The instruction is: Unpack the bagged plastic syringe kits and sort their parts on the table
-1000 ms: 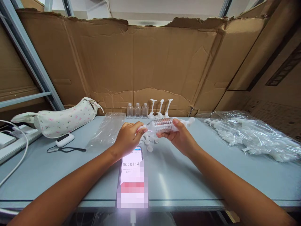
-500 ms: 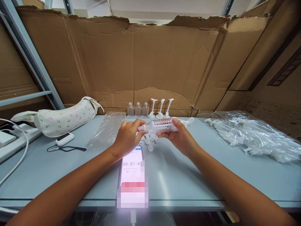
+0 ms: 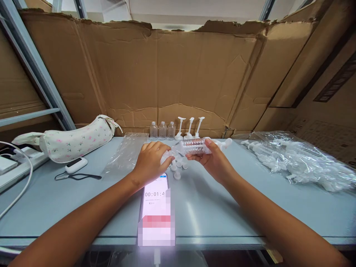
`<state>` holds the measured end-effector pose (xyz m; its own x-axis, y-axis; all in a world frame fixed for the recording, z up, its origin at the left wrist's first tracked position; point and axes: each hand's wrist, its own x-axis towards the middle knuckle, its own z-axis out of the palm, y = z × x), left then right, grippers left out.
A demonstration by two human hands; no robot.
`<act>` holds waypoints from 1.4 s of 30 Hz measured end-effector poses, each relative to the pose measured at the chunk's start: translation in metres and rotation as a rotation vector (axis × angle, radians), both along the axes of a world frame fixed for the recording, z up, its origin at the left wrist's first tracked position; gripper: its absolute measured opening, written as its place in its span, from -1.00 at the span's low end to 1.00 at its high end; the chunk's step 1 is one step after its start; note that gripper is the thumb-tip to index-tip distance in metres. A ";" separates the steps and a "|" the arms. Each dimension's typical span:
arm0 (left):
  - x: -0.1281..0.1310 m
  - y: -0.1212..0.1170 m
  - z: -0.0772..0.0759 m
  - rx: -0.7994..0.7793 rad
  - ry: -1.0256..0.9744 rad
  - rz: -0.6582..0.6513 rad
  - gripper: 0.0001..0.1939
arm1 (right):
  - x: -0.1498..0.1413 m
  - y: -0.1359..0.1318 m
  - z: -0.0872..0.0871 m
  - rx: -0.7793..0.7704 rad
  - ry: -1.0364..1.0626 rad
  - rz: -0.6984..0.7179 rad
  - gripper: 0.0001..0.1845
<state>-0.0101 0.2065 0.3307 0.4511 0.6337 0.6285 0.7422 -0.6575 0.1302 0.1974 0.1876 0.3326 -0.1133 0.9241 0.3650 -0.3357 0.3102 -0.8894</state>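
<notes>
My right hand (image 3: 213, 155) grips a clear plastic syringe (image 3: 191, 147) with a printed scale and a coiled part inside. It lies nearly level above the desk, its white plunger end pointing right. My left hand (image 3: 151, 161) is at the other end, fingers curled around a small white plastic cap (image 3: 164, 157) by the syringe's tip. Fingers partly hide the cap, so I cannot tell whether it touches the tip. Just beneath the syringe, several small white plastic pieces (image 3: 177, 174) lie in a loose group on the desk.
Small clear bottles (image 3: 162, 130) and white pump heads (image 3: 189, 129) stand along the cardboard wall (image 3: 125, 74). A lit phone (image 3: 155, 211) lies in front. Left are a flat plastic bag (image 3: 125, 152), a floral pouch (image 3: 78, 139) and a white device (image 3: 76, 165); right, a filled clear bag (image 3: 300, 159).
The tip end of the syringe has come out of my left fingers, which now curl around the white cap slightly lower and nearer. My right hand keeps its hold on the syringe.
</notes>
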 end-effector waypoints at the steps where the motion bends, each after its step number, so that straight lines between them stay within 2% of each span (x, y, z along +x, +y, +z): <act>1: -0.001 0.001 -0.003 -0.004 0.043 0.002 -0.80 | 0.000 0.000 0.000 -0.004 0.004 -0.003 -0.61; 6: -0.002 0.005 -0.011 -0.056 0.148 0.021 -0.75 | 0.000 0.001 -0.001 -0.030 0.003 -0.005 -0.62; 12: -0.001 0.000 -0.002 0.017 -0.040 -0.071 -0.49 | 0.001 0.002 -0.004 -0.054 -0.026 0.009 -0.62; 16: 0.002 -0.005 0.000 0.080 -0.047 -0.200 -0.41 | -0.002 0.001 -0.008 -0.059 -0.051 0.146 -0.59; 19: 0.003 -0.008 -0.001 0.068 -0.023 -0.257 -0.49 | -0.005 -0.002 -0.009 -0.056 -0.080 0.312 -0.45; 21: 0.004 -0.008 -0.002 0.077 -0.022 -0.266 -0.56 | -0.006 -0.003 -0.008 -0.062 -0.078 0.352 -0.36; 23: 0.003 -0.007 -0.002 0.124 -0.045 -0.250 -0.59 | -0.005 -0.002 -0.006 -0.097 -0.040 0.302 -0.39; 25: 0.002 -0.006 -0.002 0.165 -0.069 -0.218 -0.61 | -0.003 0.001 -0.005 -0.160 -0.004 0.200 -0.51; 29: -0.001 -0.004 0.001 0.103 -0.072 -0.194 -0.60 | 0.002 0.005 -0.004 -0.222 -0.009 0.048 -0.69; 36: -0.003 -0.012 0.011 0.023 -0.061 -0.209 -0.61 | 0.004 0.005 -0.008 -0.209 -0.016 0.025 -0.77; 42: -0.001 -0.014 0.010 -0.069 -0.122 -0.201 -0.62 | 0.005 0.006 -0.006 -0.122 -0.093 -0.009 -0.72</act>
